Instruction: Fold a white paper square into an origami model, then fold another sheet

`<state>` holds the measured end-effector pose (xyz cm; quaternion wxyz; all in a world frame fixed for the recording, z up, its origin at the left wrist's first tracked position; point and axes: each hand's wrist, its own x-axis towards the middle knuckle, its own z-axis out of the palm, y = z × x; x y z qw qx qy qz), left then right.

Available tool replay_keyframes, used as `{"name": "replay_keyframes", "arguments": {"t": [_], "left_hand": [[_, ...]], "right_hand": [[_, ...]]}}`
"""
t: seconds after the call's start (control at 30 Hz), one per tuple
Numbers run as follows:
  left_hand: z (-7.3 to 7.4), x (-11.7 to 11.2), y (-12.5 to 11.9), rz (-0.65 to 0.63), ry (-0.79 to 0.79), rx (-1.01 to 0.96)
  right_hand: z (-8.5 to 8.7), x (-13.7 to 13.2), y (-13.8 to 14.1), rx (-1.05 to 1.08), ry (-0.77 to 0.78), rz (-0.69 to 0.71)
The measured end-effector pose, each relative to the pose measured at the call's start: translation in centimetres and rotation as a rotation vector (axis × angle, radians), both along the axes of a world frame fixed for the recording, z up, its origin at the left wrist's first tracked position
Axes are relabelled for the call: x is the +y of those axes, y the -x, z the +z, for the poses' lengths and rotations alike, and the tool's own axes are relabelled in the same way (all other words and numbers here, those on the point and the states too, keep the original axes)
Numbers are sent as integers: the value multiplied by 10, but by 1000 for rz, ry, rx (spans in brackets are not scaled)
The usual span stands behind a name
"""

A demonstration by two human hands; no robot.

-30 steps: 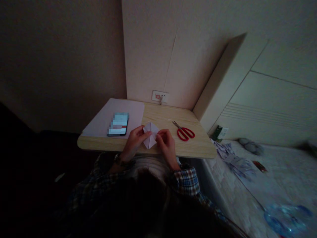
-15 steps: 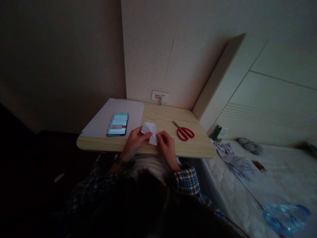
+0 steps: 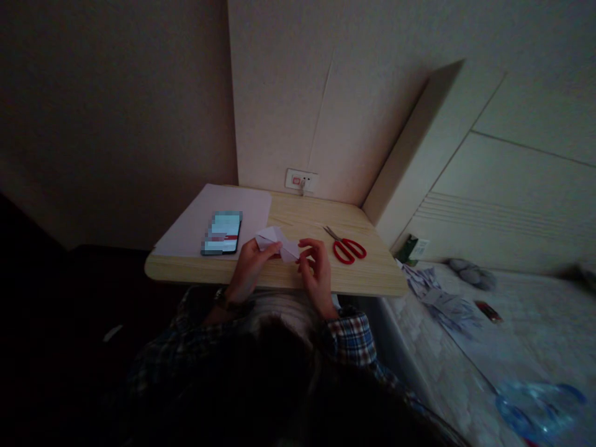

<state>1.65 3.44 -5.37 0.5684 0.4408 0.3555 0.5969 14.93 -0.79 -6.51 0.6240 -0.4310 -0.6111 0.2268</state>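
Head view: paper (image 3: 275, 236) is pinched by the left hand (image 3: 250, 266); grip by the right hand (image 3: 317, 271), at four o'clock, cannot be told.

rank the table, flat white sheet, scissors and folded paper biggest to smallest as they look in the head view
1. table
2. flat white sheet
3. scissors and folded paper: too alike to rank

Sheet (image 3: 246, 202) across the desk's (image 3: 310, 214) left end; phone (image 3: 223, 233) on the sheet, towards the front edge; paper (image 3: 272, 234) in the left hand (image 3: 251, 264), over the front edge's middle stretch; right hand (image 3: 316, 267) at its right end; scissors (image 3: 343, 242) farther right; bed (image 3: 535, 310) past the right edge; socket (image 3: 302, 180) behind the back edge.
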Motion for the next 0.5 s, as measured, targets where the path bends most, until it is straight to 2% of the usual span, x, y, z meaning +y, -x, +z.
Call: {"name": "replay_keyframes", "arguments": {"t": [0.17, 0.5], "left_hand": [[-3, 2, 1, 2, -32, -15], [-3, 1, 1, -6, -38, -7]], "right_hand": [[1, 0, -1, -58, -55, -7], [3, -2, -1, -89, -39, -16]]}}
